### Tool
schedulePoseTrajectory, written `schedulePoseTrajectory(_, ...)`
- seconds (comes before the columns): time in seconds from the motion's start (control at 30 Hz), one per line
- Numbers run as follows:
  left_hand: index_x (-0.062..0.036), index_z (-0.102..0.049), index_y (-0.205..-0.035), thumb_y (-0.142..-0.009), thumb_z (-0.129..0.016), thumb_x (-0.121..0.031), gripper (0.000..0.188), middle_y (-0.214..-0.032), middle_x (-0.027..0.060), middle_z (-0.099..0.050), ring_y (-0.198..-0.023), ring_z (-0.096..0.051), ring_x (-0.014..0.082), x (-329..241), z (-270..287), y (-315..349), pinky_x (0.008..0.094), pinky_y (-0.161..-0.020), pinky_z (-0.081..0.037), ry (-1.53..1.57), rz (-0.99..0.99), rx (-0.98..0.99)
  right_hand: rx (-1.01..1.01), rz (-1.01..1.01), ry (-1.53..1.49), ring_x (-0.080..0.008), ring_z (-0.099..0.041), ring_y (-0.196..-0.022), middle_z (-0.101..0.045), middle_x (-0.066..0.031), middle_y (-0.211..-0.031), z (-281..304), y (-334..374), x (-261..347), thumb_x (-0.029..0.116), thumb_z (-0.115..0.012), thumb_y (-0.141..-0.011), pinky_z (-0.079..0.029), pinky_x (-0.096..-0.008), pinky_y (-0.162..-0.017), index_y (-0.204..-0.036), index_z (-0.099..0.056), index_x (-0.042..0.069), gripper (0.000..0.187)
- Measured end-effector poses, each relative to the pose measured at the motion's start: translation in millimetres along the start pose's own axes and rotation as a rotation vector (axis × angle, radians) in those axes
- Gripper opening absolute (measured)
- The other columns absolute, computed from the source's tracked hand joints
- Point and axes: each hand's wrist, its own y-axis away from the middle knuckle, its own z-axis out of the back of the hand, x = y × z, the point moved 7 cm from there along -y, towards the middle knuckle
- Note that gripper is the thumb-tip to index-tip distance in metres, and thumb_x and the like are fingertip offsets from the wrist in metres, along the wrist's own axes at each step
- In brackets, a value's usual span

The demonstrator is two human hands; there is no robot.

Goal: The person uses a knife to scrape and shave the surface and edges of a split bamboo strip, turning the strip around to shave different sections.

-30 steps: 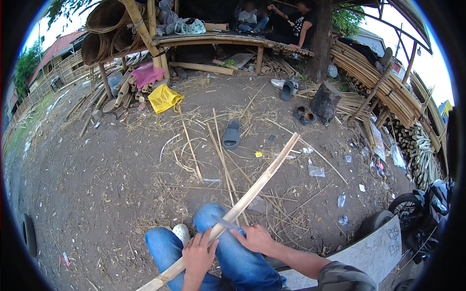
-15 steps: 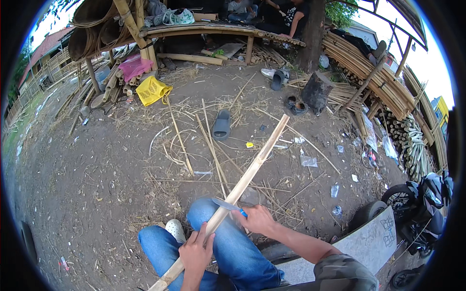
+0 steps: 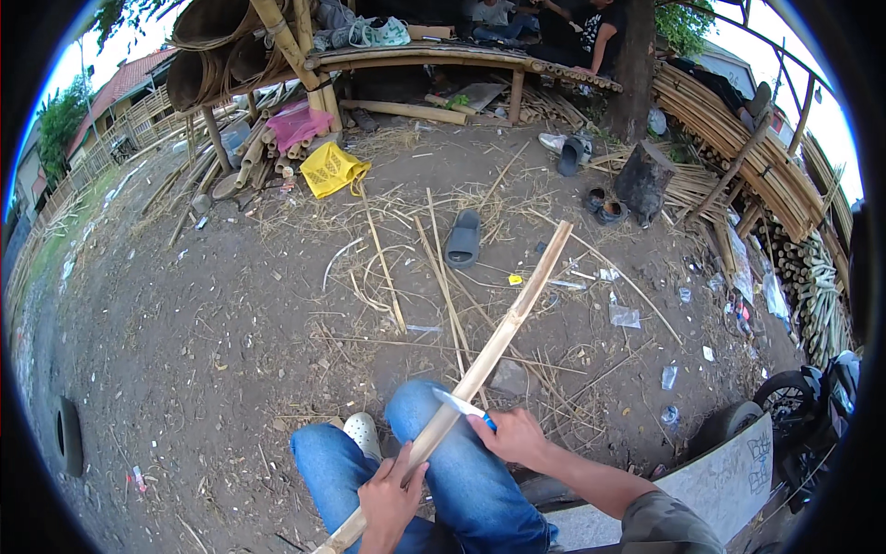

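A long split bamboo strip [image 3: 499,340] slants across my jeans, its far end pointing up and to the right over the dirt. My left hand [image 3: 390,499] is closed around its lower part, thumb and fingers wrapped over it. In my right hand [image 3: 513,437] is a knife [image 3: 459,403] with a blue-and-white handle. Its blade lies across the strip just above my knee, seemingly touching it. The strip's nearest end runs down past my left wrist to the lower edge of the view.
Loose bamboo slivers and a grey slide sandal [image 3: 462,239] lie ahead on the dirt. Beyond stand a yellow bag [image 3: 332,170], a tree stump [image 3: 643,182] and a bamboo platform with people on it. At right are a grey board [image 3: 715,485], a tire and a motorbike [image 3: 805,406].
The whole scene has shifted to the right in the view as my head turned slightly left. Both hands keep their grips; the blade still lies across the bamboo strip, now angled differently.
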Motion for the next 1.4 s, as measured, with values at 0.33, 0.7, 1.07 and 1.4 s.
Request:
schedulePoseTrajectory(0.33, -0.0090, -0.066, -0.119, -0.081, -0.075, -0.023, 0.041, -0.076, 0.0057, -0.062, -0.057, -0.064, 0.0226, 1, 6, 1, 0.0334, -0.051, -0.052, -0.052, -0.079, -0.055, -0.130, 0.006, 0.053, -0.0458, -0.063, -0.057, -0.059, -0.0256, -0.058, 22, -22, -14, 0.051, -0.050, -0.094, -0.053, -0.0523, -0.060, -0.075, -0.065, -0.001, 0.058)
schedulePoseTrajectory(0.7, -0.0085, -0.064, -0.122, -0.082, -0.075, -0.022, 0.044, -0.079, 0.0062, -0.062, -0.058, -0.063, 0.0218, 6, 3, 7, 0.0327, -0.051, -0.052, -0.049, -0.082, -0.048, -0.180, 0.026, 0.190, -0.0434, -0.064, -0.057, -0.059, -0.0238, -0.056, 53, -55, -31, 0.051, -0.046, -0.097, -0.053, -0.0503, -0.054, -0.074, -0.067, 0.000, 0.060)
schedulePoseTrajectory(1.07, -0.0084, -0.064, -0.123, -0.083, -0.074, -0.021, 0.043, -0.077, 0.0065, -0.061, -0.055, -0.061, 0.0226, 8, 1, 2, 0.0332, -0.050, -0.051, -0.023, -0.038, -0.006, -0.127, -0.042, 0.158, -0.0421, -0.064, -0.056, -0.060, -0.0227, -0.057, 56, -64, -30, 0.048, -0.047, -0.097, -0.053, -0.0498, -0.055, -0.068, -0.065, 0.000, 0.059)
schedulePoseTrajectory(1.4, -0.0084, -0.063, -0.124, -0.082, -0.075, -0.021, 0.045, -0.078, 0.0064, -0.061, -0.055, -0.061, 0.0218, 9, 2, 3, 0.0331, -0.049, -0.050, -0.027, -0.056, -0.004, -0.127, 0.046, 0.139, -0.0411, -0.061, -0.050, -0.056, -0.0213, -0.051, 50, -65, -32, 0.052, -0.045, -0.097, -0.052, -0.0521, -0.056, -0.066, -0.063, 0.001, 0.062)
